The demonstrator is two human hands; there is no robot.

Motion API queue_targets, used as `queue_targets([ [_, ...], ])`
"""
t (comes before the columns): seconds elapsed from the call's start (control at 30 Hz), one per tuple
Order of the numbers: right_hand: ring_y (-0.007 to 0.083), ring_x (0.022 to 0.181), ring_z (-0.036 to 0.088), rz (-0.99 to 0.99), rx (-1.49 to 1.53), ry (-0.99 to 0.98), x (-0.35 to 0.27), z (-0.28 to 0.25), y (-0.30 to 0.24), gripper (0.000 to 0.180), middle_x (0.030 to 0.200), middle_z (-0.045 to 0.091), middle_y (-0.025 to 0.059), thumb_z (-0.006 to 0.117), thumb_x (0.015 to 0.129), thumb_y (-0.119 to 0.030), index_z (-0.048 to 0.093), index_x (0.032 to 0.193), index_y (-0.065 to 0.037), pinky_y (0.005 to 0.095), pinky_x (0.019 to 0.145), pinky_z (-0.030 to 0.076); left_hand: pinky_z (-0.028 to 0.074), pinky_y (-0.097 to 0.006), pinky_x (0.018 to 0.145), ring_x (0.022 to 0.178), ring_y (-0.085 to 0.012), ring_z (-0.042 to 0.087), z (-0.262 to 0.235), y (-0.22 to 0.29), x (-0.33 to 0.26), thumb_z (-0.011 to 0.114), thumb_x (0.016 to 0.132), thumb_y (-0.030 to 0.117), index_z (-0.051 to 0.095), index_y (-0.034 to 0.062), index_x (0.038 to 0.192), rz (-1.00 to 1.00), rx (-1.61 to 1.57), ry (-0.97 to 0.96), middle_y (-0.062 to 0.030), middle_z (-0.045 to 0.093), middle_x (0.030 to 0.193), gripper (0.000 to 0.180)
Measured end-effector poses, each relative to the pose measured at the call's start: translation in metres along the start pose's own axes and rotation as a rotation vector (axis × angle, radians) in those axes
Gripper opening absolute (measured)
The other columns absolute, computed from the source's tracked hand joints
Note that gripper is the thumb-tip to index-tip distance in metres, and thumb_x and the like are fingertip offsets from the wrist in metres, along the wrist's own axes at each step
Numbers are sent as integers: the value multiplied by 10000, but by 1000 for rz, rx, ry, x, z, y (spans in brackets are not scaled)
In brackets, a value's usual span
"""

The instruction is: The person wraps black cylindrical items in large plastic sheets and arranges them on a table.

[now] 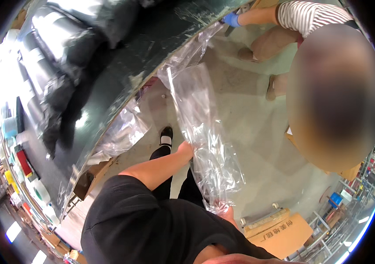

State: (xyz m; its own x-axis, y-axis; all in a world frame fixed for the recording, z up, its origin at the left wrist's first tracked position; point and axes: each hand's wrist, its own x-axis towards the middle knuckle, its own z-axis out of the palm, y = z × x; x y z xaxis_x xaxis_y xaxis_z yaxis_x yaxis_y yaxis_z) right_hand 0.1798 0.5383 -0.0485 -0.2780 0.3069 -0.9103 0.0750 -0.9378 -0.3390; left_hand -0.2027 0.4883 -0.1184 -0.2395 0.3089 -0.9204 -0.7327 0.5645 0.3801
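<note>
A long clear plastic sheet or bag (pixel 198 101) stretches from the table edge down toward my body, wrinkled and shiny. My left hand (pixel 186 149) is closed on its left side, about midway along, with the fingers partly hidden by the plastic. Close to my body, my right hand (pixel 228 214) grips the gathered near end. The far part of the plastic narrows toward the table edge, near another person's blue-gloved hand (pixel 231 20); whether that hand holds it I cannot tell.
The dark table (pixel 121 72) at the left bears several black-wrapped bundles (pixel 60 39). More clear plastic (pixel 126 130) hangs beneath its edge. A person in a striped top (pixel 310 15) is at the far right. A cardboard box (pixel 282 235) stands at the lower right.
</note>
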Motion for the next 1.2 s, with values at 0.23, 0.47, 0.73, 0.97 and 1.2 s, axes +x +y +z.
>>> queue_targets([
  [0.23,119,833,587,-87,308,70,-94,-10,-54,189,888,587,52,641,885,-227,552,990,-98,224,659,492,417,-327,545,610,-166,510,-59,-13,-186,662,828,152,614,52,999,-152,-166,-61,-43,578,766,204],
  [0.47,200,1075,519,-653,-58,144,-89,23,-144,353,1123,555,77,593,916,-215,495,1203,-33,341,959,408,513,-373,759,893,-232,620,-37,-40,-297,584,906,136,532,-32,1122,-36,-413,-128,-130,617,993,278],
  [0.73,142,944,552,-1140,-380,-57,-221,131,-263,201,1029,575,65,542,937,-158,553,1087,-25,274,851,453,473,-378,894,1018,-227,602,-45,-16,-497,615,836,84,492,-27,1231,698,-464,-579,-105,610,1129,428],
  [0.97,144,839,542,-1752,-519,-140,-315,264,-270,288,906,575,56,599,902,-250,555,1036,2,281,756,445,513,-301,627,742,-175,646,-209,35,-648,612,843,102,669,-5,917,1248,-207,125,-60,662,800,141],
  [1.2,288,637,588,-2242,-852,-283,-438,440,-282,269,721,632,155,505,874,-273,660,848,-54,413,611,470,328,-417,863,1042,-226,405,-317,112,-791,475,923,195,391,28,1326,1695,-567,459,-94,428,1150,443],
])
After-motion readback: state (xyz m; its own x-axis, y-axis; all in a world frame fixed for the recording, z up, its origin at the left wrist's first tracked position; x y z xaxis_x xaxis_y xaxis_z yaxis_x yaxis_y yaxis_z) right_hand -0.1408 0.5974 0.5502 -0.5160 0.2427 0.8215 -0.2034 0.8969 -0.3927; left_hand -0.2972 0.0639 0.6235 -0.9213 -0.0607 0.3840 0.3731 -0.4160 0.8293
